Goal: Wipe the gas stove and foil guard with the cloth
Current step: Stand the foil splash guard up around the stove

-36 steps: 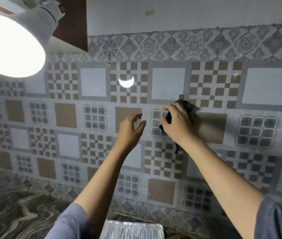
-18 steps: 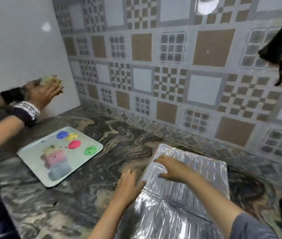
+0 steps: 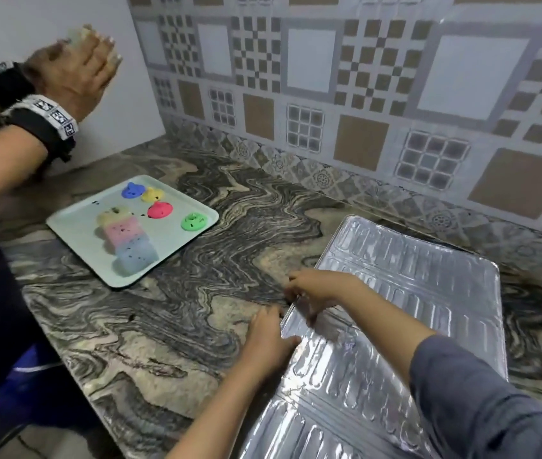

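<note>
Foil guard: flat on marbled surface, near tiled wall. Left grip and right grip: both curled onto its left edge, apparently pinching it. Cloth, gas stove: not in view. Wiping: judged not begun

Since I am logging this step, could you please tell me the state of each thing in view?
foil guard: lying on the counter, shiny side up.
left hand: at the guard's left edge, thumb on the foil; grip unclear.
right hand: fingers curled, pinching the guard's left edge.
tray: flat on the counter, holding coloured pieces.
other person's hands: raised, holding something pale.
</note>
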Tool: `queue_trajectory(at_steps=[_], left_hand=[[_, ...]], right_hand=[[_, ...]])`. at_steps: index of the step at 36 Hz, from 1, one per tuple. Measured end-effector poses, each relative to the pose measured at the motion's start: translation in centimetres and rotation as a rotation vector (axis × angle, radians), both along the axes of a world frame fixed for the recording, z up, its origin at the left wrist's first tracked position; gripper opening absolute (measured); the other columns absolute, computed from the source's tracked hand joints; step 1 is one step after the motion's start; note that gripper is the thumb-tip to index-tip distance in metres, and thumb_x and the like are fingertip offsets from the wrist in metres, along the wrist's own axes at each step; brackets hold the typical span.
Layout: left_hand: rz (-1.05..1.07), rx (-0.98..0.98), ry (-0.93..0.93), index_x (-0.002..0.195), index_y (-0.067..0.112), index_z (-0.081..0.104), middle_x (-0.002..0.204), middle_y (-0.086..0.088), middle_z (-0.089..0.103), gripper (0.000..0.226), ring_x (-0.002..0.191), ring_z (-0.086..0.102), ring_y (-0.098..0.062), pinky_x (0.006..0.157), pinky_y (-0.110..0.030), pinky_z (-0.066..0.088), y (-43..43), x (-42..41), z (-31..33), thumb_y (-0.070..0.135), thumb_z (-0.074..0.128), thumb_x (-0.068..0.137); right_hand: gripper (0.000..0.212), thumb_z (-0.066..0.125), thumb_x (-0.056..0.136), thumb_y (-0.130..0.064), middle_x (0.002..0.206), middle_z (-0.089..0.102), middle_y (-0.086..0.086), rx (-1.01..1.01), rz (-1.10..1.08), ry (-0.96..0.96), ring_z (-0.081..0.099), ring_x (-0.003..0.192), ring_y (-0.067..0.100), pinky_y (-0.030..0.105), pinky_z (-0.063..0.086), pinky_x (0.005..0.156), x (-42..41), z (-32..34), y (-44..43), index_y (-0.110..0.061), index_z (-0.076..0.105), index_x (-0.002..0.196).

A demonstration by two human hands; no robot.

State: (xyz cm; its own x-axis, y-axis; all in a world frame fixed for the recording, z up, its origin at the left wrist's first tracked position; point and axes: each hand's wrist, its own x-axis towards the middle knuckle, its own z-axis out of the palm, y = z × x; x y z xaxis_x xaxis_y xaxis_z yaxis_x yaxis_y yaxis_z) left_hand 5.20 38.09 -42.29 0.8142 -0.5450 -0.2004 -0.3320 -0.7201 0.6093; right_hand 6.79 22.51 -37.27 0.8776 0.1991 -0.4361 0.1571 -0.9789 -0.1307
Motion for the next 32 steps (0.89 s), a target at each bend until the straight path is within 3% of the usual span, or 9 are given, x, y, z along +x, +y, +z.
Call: queue_trajectory(at_steps=[4,6,12,18,22,28,32], left_hand=[[0.007,-0.080,0.026,0.104,0.006,0.058,0.100,-0.010,0.057,0.036,0.091,0.050,-0.019,0.069,-0.025,0.032,-0.2,0.6,0.9,0.023,0.072,0.076],[0.019,-0.143,0.031,0.093,0.005,0.062,0.090,-0.009,0.060,0.022,0.083,0.053,-0.021,0.065,-0.026,0.031,-0.4,1.1,1.8,0.014,0.070,0.075],[0.013,-0.306,-0.065,0.094,0.003,0.069,0.093,-0.010,0.070,0.016,0.080,0.054,-0.012,0.065,-0.020,0.032,-1.2,2.9,7.6,0.003,0.063,0.079],[-0.050,-0.436,-0.221,0.095,0.004,0.070,0.096,-0.013,0.072,0.018,0.092,0.065,-0.021,0.083,-0.030,0.047,-2.3,4.1,14.3,0.003,0.060,0.080],[-0.097,-0.456,-0.383,0.103,0.012,0.070,0.105,-0.008,0.071,0.026,0.101,0.064,-0.024,0.088,-0.033,0.050,-3.4,3.7,19.0,0.005,0.057,0.082],[-0.146,-0.474,-0.629,0.109,0.018,0.069,0.110,-0.007,0.069,0.035,0.106,0.061,-0.026,0.095,-0.038,0.047,-5.0,1.6,23.7,0.002,0.055,0.081],[-0.193,-0.503,-0.723,0.110,0.018,0.069,0.105,-0.006,0.069,0.031,0.101,0.061,-0.025,0.092,-0.037,0.047,-5.9,0.5,24.6,0.006,0.059,0.084]], right_hand=[[0.036,0.079,0.067,-0.017,0.103,0.060,0.006,0.032,-0.071,-0.032,0.057,0.094,0.026,0.036,0.048,0.079,0.2,0.7,-0.5,-0.013,0.062,0.098],[0.029,0.076,0.070,-0.015,0.102,0.063,0.009,0.036,-0.091,-0.073,0.059,0.093,0.028,0.037,0.050,0.079,0.1,1.9,-0.7,-0.011,0.064,0.096],[0.016,0.068,0.079,-0.015,0.096,0.051,0.002,0.040,-0.133,-0.263,0.055,0.095,0.024,0.034,0.045,0.075,-0.4,7.8,-1.6,-0.014,0.064,0.094],[0.008,0.062,0.084,-0.012,0.082,0.043,-0.008,0.089,-0.203,-0.471,0.051,0.089,0.019,0.027,0.037,0.078,-2.7,15.5,-2.1,-0.012,0.065,0.091],[0.010,0.058,0.085,-0.006,0.091,0.052,0.002,0.113,-0.279,-0.595,0.050,0.086,0.019,0.022,0.034,0.072,-5.1,19.5,-3.1,-0.011,0.065,0.091],[0.010,0.059,0.085,-0.006,0.093,0.059,0.003,0.164,-0.384,-0.709,0.055,0.087,0.021,0.031,0.046,0.078,-8.9,23.0,-4.8,-0.013,0.062,0.092],[0.027,0.059,0.082,0.001,0.102,0.065,0.004,0.188,-0.483,-0.680,0.061,0.096,0.020,0.041,0.051,0.089,-11.9,23.8,-6.6,-0.020,0.063,0.098]])
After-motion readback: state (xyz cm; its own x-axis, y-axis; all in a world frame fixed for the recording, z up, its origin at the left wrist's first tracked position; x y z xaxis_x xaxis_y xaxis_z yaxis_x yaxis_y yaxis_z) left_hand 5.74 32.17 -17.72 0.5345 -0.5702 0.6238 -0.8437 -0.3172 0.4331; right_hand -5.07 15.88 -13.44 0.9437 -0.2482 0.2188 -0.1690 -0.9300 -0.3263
